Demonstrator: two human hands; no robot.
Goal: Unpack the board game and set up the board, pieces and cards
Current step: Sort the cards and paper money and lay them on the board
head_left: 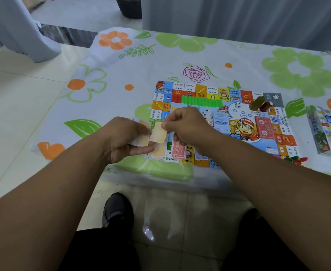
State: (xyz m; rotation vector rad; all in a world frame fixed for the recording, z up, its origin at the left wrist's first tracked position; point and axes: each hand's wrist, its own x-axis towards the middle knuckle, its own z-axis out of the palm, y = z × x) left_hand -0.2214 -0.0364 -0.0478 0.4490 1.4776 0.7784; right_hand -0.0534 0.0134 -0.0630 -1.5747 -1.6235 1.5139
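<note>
**Item: pale orange paper play-money notes** (142, 140), a small fanned sheaf, held over the near left corner of the colourful square-tracked game board (243, 130).

- Left hand (121, 137): fingers curled under the sheaf, thumb on top, gripping it.
- Right hand (188, 124): thumb and forefinger pinch the top edge of one single orange note (158, 133), which overlaps the sheaf.
- Handling, by judgement: very light, thin and floppy (likely to cling together or slide off in pairs). Best taken at a corner or short edge with a fingertip pinch, and fanned first to separate.
- Nearby on the board: a red note pile (178, 149), a row of green plastic houses (201, 102), a blue card deck (221, 122) and a red card deck (264, 128).
- Off the board, to the right: the printed game box (329, 132), on the floral tablecloth (121, 75).
</note>
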